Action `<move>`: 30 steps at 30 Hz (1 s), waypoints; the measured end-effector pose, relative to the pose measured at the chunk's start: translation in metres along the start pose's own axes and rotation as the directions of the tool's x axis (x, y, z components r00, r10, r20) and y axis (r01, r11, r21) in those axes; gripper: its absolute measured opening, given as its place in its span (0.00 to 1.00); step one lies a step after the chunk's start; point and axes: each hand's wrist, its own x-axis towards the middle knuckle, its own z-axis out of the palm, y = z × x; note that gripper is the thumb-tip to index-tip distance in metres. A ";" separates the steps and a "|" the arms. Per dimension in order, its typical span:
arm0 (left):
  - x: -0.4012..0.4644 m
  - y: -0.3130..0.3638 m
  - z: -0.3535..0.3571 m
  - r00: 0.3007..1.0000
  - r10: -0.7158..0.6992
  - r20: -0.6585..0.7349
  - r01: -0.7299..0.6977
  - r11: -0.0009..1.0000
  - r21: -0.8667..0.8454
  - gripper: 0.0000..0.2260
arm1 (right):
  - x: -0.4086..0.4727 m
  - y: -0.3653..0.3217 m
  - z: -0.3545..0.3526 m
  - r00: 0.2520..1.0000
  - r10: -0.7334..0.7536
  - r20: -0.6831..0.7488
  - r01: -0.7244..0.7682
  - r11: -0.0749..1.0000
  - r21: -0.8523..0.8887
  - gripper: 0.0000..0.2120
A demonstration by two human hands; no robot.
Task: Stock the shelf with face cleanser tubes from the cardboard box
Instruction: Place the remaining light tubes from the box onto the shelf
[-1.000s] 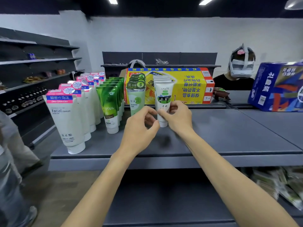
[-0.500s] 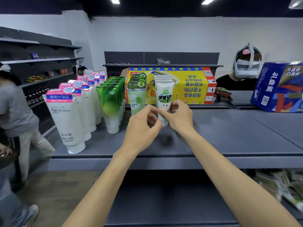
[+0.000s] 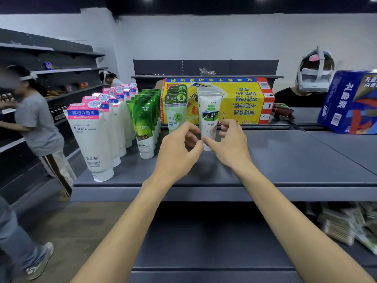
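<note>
The white milk cleanser tube (image 3: 209, 117) stands upright on the grey shelf (image 3: 285, 160), cap down, crimped end up, at the front of its row beside the seaweed tube (image 3: 175, 113). The left hand (image 3: 179, 152) and right hand (image 3: 230, 146) flank its lower part with loosely curled fingers; whether they grip it cannot be told.

The shelf (image 3: 285, 160) has lots of bare room on its right side, from the front edge back to the yellow box (image 3: 240, 99). That box blocks the back edge in the middle. A blue box (image 3: 350, 101) blocks the back right corner. On the left side, rows of white tubes (image 3: 91, 137) and green tubes (image 3: 142, 127) stand close together, with only thin gaps between rows. The seaweed tubes (image 3: 175, 113) and milk tubes (image 3: 210, 115) stand in the middle, a narrow gap between them. Both hands fill the space in front of those two rows.
</note>
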 end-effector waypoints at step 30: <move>-0.257 -0.059 0.021 0.940 -0.196 0.278 0.190 0.981 0.049 0.10 | -0.273 0.145 0.015 0.875 0.161 0.456 -0.034 0.961 -0.274 0.18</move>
